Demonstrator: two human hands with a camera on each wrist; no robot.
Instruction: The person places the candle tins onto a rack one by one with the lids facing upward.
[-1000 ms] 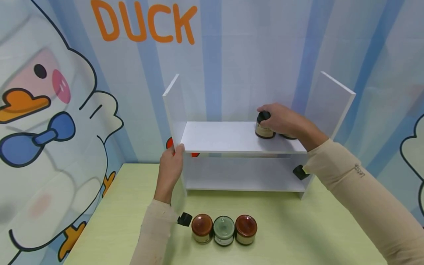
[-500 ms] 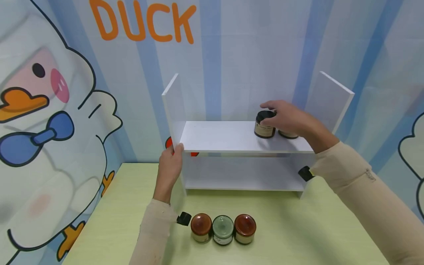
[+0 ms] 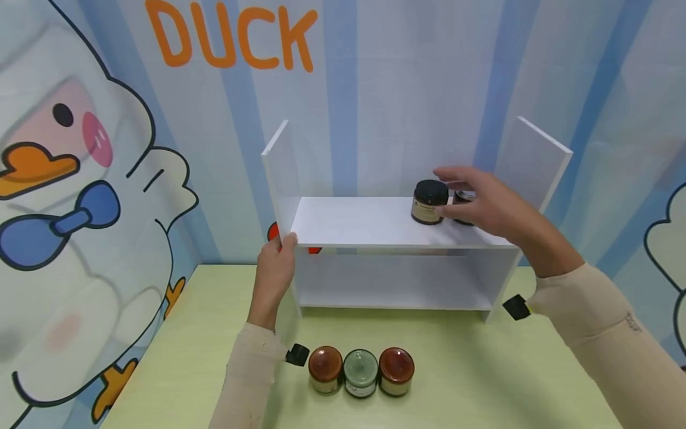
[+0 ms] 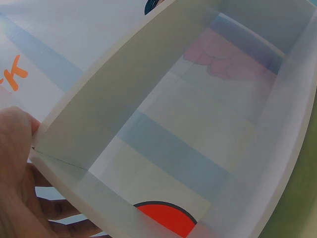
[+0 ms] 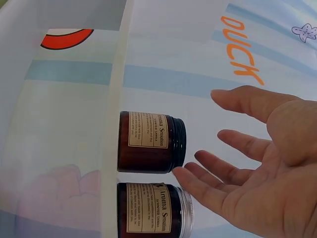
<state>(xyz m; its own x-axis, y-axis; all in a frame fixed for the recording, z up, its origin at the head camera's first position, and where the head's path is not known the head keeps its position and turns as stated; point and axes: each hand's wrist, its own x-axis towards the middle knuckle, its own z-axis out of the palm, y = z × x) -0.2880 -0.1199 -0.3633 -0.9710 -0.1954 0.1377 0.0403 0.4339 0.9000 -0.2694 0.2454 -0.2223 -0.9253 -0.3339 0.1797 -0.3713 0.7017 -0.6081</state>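
Observation:
A white two-tier shelf unit (image 3: pixel 348 223) stands on the table. My left hand (image 3: pixel 276 277) grips its left side panel at the upper board's level, thumb in front and fingers behind in the left wrist view. On the upper board sits a dark scented candle jar (image 3: pixel 427 208) with a black lid and beige label. To its right, partly behind my right hand (image 3: pixel 493 205), stands another scented candle jar (image 5: pixel 151 210) with a silver-coloured lid rim. The right hand's fingers are spread beside the black-lidded jar, fingertips right by its lid in the right wrist view, holding nothing.
Three more jars stand in a row on the table in front of the unit: an orange-brown jar (image 3: pixel 325 369), a green jar (image 3: pixel 361 372) and a red-brown jar (image 3: pixel 396 370). Upright side panels (image 3: pixel 533 161) flank the upper board. A duck-print backdrop (image 3: pixel 375 89) hangs behind.
My right hand has let go of the black-lidded candle jar and drawn back to the right, fingers opening. The jar stays on the upper board. The left hand has kept its hold.

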